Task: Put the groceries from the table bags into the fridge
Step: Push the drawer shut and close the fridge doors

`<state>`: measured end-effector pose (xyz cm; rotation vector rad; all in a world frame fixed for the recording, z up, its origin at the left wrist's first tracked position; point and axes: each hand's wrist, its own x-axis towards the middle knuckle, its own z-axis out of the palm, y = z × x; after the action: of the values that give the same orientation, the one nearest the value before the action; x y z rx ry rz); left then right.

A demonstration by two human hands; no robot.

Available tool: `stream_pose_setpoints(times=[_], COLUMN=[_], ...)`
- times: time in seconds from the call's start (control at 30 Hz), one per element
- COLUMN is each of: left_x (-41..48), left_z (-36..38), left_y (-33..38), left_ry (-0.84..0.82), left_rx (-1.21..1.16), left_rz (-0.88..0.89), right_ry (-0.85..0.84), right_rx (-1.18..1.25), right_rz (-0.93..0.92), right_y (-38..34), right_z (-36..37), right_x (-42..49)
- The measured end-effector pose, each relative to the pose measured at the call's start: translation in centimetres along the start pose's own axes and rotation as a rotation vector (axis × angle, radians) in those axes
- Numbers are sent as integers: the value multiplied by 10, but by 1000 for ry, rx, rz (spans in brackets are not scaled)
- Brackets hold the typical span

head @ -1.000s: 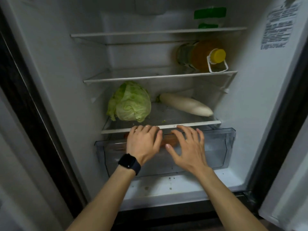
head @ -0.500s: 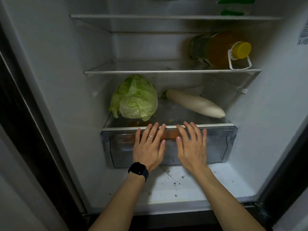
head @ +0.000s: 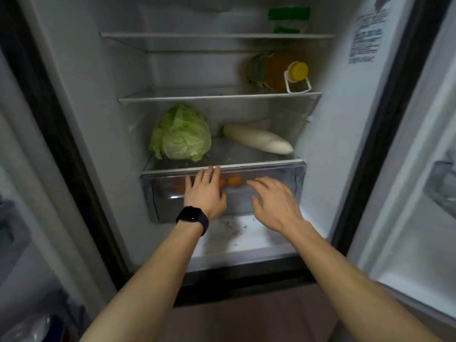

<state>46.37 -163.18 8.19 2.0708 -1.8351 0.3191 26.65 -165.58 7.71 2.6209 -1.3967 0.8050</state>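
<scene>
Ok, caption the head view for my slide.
Left hand presses the clear plastic fridge drawer holding orange produce, right hand beside it; green cabbage, white radish above.

We see a pale green cabbage, a white daikon radish, an amber oil bottle with yellow cap, a black smartwatch.

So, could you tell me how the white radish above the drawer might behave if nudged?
The white radish lies on its side, rounded and tapered, so it would probably roll in a curve. It looks thick and solid, so likely stiff and fairly heavy. Its smooth skin may slide on the shelf.
</scene>
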Motion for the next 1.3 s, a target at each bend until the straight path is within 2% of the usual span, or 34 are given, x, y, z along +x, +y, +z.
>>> stream_pose_setpoints(times=[0.27, 0.43, 0.57, 0.8, 0.9, 1.0, 1.13, 1.3], left_x=[-159, -247, -272, -245, -223, -202, -176, -166], left_z=[-5, 5, -13, -84, -119, -141, -141, -124], left_y=[89, 155, 207, 295, 333, 365, 397, 414], left_ry=[27, -62, -57, 214, 338, 393, 341, 402], left_rx=[-220, -260, -311, -428, -440, -431, -349, -260], left_rz=[50, 133, 201, 412, 497, 549, 601, 568], right_ry=[-58, -11, 49, 383, 508, 573, 543, 356], right_rx=[351, 337, 317, 295, 432, 601, 810, 892], right_rz=[136, 218, 293, 483, 616, 704, 789, 832], right_y=[15, 45, 74, 147, 180, 202, 219, 215], right_z=[-63, -99, -142, -222, -245, -264, -277, -265], right_x=[-206, -322, -371, -374, -359, -340, -316, -294])
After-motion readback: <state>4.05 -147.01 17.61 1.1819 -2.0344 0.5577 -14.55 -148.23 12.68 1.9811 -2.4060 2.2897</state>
